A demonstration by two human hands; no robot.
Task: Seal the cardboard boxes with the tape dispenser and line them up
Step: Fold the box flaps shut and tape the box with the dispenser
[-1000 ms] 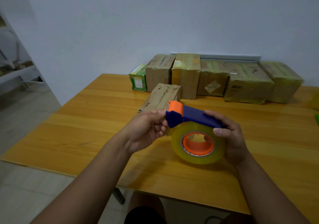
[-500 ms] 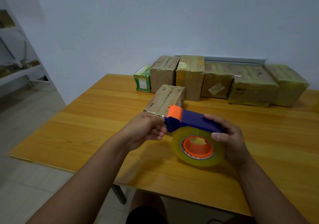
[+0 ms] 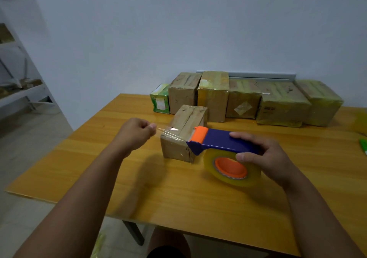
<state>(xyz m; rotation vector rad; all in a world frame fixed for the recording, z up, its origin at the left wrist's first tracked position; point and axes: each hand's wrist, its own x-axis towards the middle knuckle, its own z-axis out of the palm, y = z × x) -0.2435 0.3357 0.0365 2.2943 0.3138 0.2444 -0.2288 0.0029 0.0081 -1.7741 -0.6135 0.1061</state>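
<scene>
The right hand (image 3: pixel 264 158) grips the blue-and-orange tape dispenser (image 3: pixel 220 142) just right of a small cardboard box (image 3: pixel 184 136) on the wooden table (image 3: pixel 198 198). The left hand (image 3: pixel 137 132) pinches the clear tape end (image 3: pixel 166 130), stretched over the box's near left corner.

Left hand (image 3: pixel 137 131) pinches with a fingertip grip — right hand (image 3: pixel 264 158) wraps in a curled grip, forearms extended.

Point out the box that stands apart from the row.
The lone box in front of the row, under the stretched tape; the others stand side by side along the wall.
</scene>
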